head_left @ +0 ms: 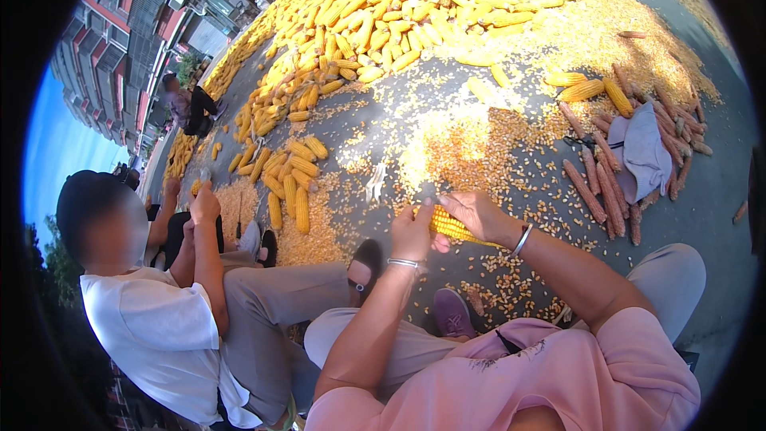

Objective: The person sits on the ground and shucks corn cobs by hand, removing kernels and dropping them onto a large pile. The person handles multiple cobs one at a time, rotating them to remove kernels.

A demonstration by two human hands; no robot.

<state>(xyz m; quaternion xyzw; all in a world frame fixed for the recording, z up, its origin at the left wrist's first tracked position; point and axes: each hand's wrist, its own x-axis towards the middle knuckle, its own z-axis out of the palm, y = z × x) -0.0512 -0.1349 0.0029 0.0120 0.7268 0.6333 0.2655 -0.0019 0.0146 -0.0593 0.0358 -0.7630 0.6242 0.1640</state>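
Observation:
A yellow corn cob lies between my two hands, in front of my knees. My left hand is closed on one end of the cob, its thumb pointing up. Fingers of my right hand press on the upper side of the cob, near its other end. Rows of kernels still cover the part of the cob that shows; my fingers hide the rest. Loose kernels lie heaped on the ground just beyond my hands.
A large pile of corn cobs spreads across the far ground. To the right, bare reddish cobs lie around a grey cloth hat. A person in a white shirt sits close on my left, handling corn; another person sits farther back.

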